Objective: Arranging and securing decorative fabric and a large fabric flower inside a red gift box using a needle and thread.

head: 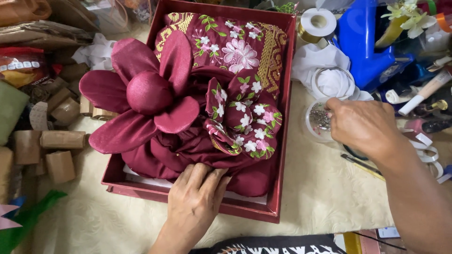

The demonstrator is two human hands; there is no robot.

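Maroon fabric flowers [188, 108], two, between two hands [195, 197].

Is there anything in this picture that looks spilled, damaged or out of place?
Nothing stands out. The maroon fabric flower sits neatly in the red box; the left hand presses the cloth, and the right hand reaches into an upright round pin container.

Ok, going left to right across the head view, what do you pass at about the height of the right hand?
Cardboard blocks → maroon satin flower → embroidered fabric flower → red box rim → clear dish of pins → right hand → white ribbon curls.
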